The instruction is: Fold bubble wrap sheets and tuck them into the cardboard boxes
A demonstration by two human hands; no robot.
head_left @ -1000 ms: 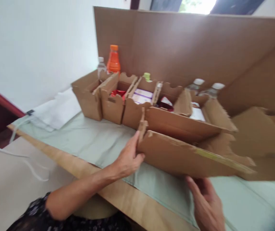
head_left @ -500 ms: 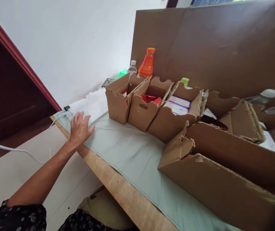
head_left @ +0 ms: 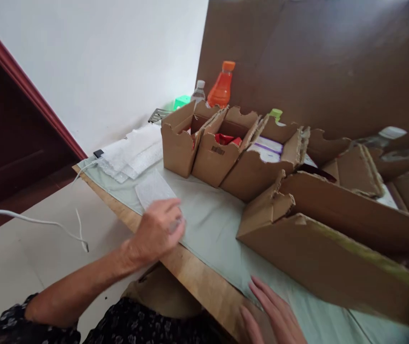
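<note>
My left hand is closed on one end of a clear bubble-wrap bag, above the table's front edge. The bag's free part trails over the cloth toward the back left. Beyond it lies a loose pile of similar bubble-wrap bags. At the bottom, my right hand is near the front edge of the table with its fingers stretched and apart, holding nothing. A long cardboard box stands just behind the right hand.
A row of cardboard bins holds red packets and white-purple boxes. Behind stand an orange bottle, a clear bottle and a cardboard panel. A white cable hangs at the left.
My left hand has moved from the pile toward me and to the right, drawing one bubble-wrap bag with it. My right hand has come into view at the bottom.
</note>
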